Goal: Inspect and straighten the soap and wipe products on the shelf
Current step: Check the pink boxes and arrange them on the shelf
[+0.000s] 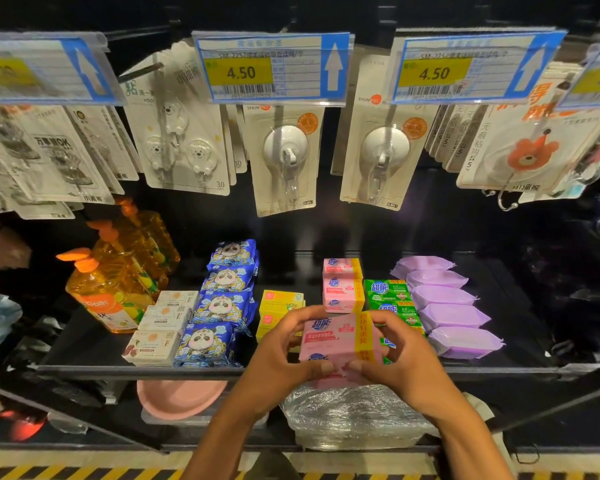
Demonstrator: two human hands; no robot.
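The fingers [309, 313] of the left hand [284, 344] curl over the top left corner of a pink soap pack [336, 341], with the thumb tucked under its near edge. The right hand [406, 355] mirrors it, wrapped round the right end, its thumb tip close to the other thumb. Both hands have a firm hold on the pack.

The pack is a soft-pink wrapped block with blue brand characters across its top face. A yellow band printed in red runs round its right end. It sits slightly tilted at the front edge of the shelf [118, 370], near the middle and partly overhanging it. I cannot tell whether it rests on the shelf or is lifted clear.

Just behind it a row of matching pink packs [342, 285] runs toward the back edge. Beside those on the right lie green soap packs [388, 291], then a row of lilac wipe packs [447, 306] toward the right end. To the left come yellow boxes [281, 301], blue panda-printed packs [226, 303] and cream soap boxes [167, 320]. Orange pump bottles [108, 292] stand at the left end.
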